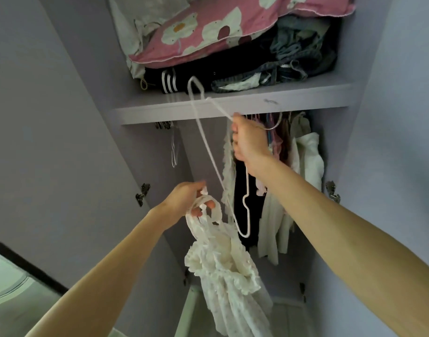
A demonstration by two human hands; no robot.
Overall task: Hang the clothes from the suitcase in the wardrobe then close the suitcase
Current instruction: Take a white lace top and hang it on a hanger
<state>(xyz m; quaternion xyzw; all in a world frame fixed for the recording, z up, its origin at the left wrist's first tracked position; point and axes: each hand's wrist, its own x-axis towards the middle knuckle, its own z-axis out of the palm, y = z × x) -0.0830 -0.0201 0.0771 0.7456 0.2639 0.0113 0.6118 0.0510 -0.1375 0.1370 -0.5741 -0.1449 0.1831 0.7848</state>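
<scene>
The task is judged to be in its middle stretch. One white frilled garment (223, 268) is held up in front of the open wardrobe (62, 117) but has not yet been put on a hanger. Its shoulder straps are pinched between the curled fingers and thumb of the left hand (184, 203), and the rest of it hangs freely below. One white wire hanger (207, 142) is gripped near its neck by the closed right hand (249, 142). It is tilted, so that one end rises in front of the shelf (232, 103) and the other dips just beside the garment's straps. Several pieces of clothing (305, 161) are seen hanging under the shelf at the right; whether any came from the suitcase cannot be told, and they overlap too much to be counted. At the left, a few empty metal hangers (174, 154) are hung, their number unclear. On the shelf, one pink flowered pillow (208, 27) is laid over a heap of folded dark and denim clothes (293, 59). The suitcase is not in view, so what remains in it cannot be judged. What is left, as far as can be judged: the straps are to be threaded onto the hanger, the hanger is to be hooked up, any remaining clothes are to be hung, and the suitcase is to be closed.
</scene>
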